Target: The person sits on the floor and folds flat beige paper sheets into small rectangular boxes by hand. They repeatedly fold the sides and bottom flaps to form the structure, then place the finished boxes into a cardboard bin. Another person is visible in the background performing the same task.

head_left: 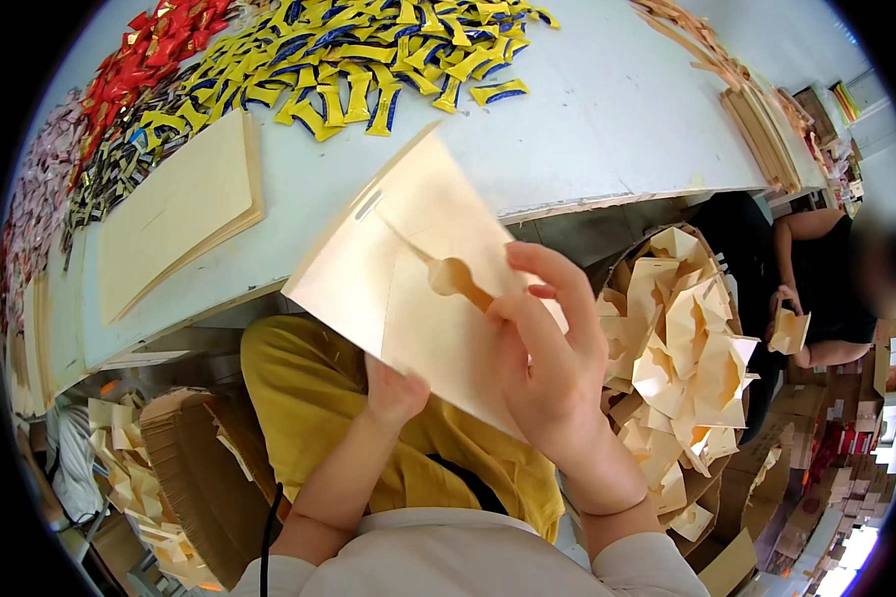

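Aslant above the lap, just off the table's edge, a flat cream card sheet with a curved cut-out runs its long axis from upper left to lower right. The right hand holds it at the right, fingers bent by the cut-out; the left hand meets the lower edge, its fingers hidden, so its grip cannot be told. Beyond, yellow-and-blue wrapped packets cover part of a white table; rightward, a person sits past a brown box of folded card pieces.

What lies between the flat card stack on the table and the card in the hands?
Just a bare stretch of the pale tabletop shows between the card stack and the held card, in the head view.
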Available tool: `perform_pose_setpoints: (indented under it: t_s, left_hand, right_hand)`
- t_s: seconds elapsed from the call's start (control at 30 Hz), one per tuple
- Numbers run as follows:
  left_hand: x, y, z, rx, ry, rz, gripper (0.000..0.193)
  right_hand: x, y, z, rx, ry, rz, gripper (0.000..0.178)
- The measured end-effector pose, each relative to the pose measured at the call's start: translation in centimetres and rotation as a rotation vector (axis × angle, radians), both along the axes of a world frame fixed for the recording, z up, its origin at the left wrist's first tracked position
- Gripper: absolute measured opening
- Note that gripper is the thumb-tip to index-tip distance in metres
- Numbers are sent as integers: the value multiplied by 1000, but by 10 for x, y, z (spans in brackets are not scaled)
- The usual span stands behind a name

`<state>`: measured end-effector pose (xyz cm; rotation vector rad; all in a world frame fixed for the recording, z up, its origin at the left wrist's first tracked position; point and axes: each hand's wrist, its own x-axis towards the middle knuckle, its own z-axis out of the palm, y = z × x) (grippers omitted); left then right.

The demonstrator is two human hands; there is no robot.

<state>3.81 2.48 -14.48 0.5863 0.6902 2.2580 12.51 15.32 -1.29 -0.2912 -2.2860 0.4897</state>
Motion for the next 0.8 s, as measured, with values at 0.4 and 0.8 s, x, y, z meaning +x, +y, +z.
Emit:
perform_pose_setpoints:
  t_s: [0.4, 0.8]
  left_hand:
    - [-11, 25, 53, 77, -84, -129, 144]
    - [18, 16, 45, 120, -562, -226, 103]
  right_hand:
    - [10, -12, 1, -757, -150, 289, 23]
    - [21, -4, -13, -683, -233, 299, 26]
